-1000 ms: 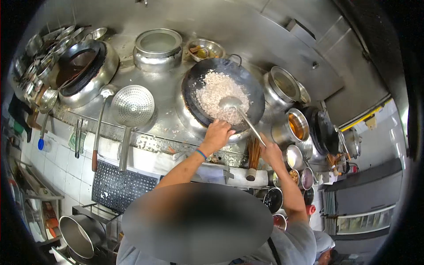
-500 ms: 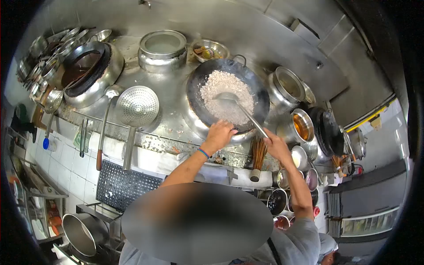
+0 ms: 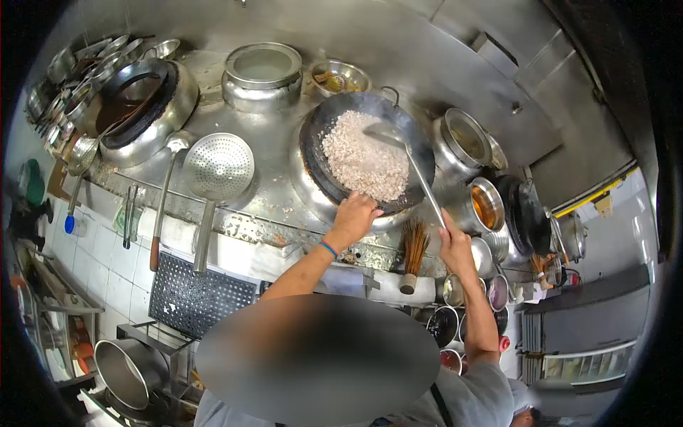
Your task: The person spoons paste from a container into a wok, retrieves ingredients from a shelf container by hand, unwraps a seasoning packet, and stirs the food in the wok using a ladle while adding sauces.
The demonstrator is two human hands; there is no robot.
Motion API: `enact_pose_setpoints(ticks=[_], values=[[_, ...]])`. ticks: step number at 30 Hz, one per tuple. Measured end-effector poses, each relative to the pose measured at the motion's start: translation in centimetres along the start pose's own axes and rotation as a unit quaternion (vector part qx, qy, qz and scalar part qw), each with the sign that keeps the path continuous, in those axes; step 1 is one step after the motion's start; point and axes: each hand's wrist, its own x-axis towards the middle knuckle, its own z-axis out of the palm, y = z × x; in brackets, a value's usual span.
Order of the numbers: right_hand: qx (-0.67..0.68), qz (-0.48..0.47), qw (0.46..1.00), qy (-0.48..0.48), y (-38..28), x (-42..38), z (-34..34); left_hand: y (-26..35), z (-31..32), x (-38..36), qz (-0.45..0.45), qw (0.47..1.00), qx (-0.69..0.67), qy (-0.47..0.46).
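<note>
A dark wok sits on the steel range, heaped with pale, crumbly food. My left hand is closed on the wok's near edge; a cloth may lie under the fingers, but that is hidden. My right hand holds the handle of a long metal ladle, whose bowl rests on the far right part of the food, inside the wok.
A perforated skimmer and another ladle lie left of the wok. Lidded pots stand behind and to the right. A bamboo brush is at the front edge, with sauce bowls near my right forearm. Part of another person shows at bottom right.
The ladle bowl has moved up and to the right across the food. My right hand has shifted right and toward me, still on the handle. My left hand stays at the wok's edge.
</note>
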Motion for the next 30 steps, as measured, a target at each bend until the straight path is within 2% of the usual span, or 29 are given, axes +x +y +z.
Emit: enact_pose_setpoints(ticks=[1,4,5,8,9,12,14,15,17,19,21,23,25,27,28,30], values=[[0.02,0.024,0.999,-0.008,-1.2,0.0,0.1,0.2,0.1,0.1,0.001,1.0,0.001,0.003],[-0.011,-0.035,0.996,-0.084,2.6,2.6,4.8,-0.2,0.1,0.2,0.01,1.0,-0.015,0.001],[-0.049,0.067,0.987,-0.136,2.5,3.6,4.8,-0.2,0.0,0.2,0.009,1.0,-0.008,-0.005],[-0.048,0.096,0.99,-0.097,0.3,2.5,1.8,-0.5,-0.2,0.2,0.005,1.0,-0.021,-0.017],[-0.034,0.064,0.995,-0.063,1.5,1.5,1.5,-0.5,-0.2,0.0,0.004,1.0,-0.015,-0.013],[0.133,0.119,0.978,-0.106,2.5,0.2,1.5,-0.2,0.0,0.1,0.005,1.0,-0.005,0.003],[0.268,0.184,0.933,-0.154,1.6,0.2,2.4,-0.1,0.1,0.2,0.016,1.0,-0.008,0.013],[0.338,0.243,0.888,-0.194,2.0,1.2,4.3,-0.2,0.2,0.2,0.024,1.0,-0.006,0.014],[0.323,0.281,0.874,-0.229,0.0,3.8,6.8,-0.6,0.4,0.3,0.042,0.999,-0.006,0.017],[0.18,0.159,0.961,-0.138,1.3,5.8,9.5,-0.5,-0.2,0.8,0.042,0.999,-0.021,0.014],[0.13,0.126,0.978,-0.103,0.5,4.3,9.1,-0.6,-0.1,0.2,0.039,0.999,-0.029,0.013],[0.17,0.158,0.965,-0.124,-3.2,1.6,3.7,-0.4,0.0,0.3,0.035,0.999,-0.035,0.016],[0.213,0.199,0.938,-0.189,-1.3,-1.4,2.1,-0.3,0.0,0.0,0.026,0.999,-0.03,0.014],[0.18,0.093,0.968,-0.148,2.7,-0.8,3.9,-0.3,-0.1,0.2,0.03,0.999,-0.017,0.005],[0.123,-0.03,0.99,-0.07,7.8,0.2,8.9,-0.7,-0.1,0.2,0.037,0.999,-0.013,0.018],[0.06,-0.067,0.996,-0.006,8.9,0.3,11.5,-0.8,0.6,0.2,0.061,0.997,-0.014,0.036]])
